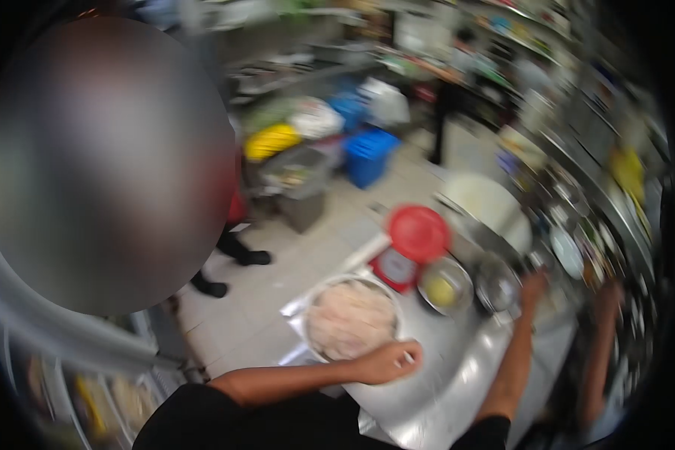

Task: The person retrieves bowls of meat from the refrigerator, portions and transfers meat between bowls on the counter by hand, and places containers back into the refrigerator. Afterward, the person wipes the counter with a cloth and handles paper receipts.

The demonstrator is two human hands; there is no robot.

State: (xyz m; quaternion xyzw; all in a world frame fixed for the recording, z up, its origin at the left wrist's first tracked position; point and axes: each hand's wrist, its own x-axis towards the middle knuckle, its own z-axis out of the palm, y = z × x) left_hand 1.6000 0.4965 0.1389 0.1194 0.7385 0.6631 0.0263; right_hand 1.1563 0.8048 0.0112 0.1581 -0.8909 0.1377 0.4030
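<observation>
Pinkish pieces (350, 319) are filling a round bowl (306, 321) at the left of the metal surface (442, 360). The left hand (390, 362) is hovering at the bowl's near right edge, its fingers forming a loose curl; whether they are gripping anything, I cannot tell. Farther right, the right hand (532, 289) is appearing just beside a metal bowl (495, 281), too blurred to tell its fingers' opening or hold. Beyond the pieces, a red scale (395, 268) is standing.

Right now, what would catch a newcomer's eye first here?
Probably the bright red scale on the steel table. Next comes the bowl of pale pieces beside it, with the person's left hand at its near edge. Beyond, on the floor, a vivid blue bin stands out.
</observation>
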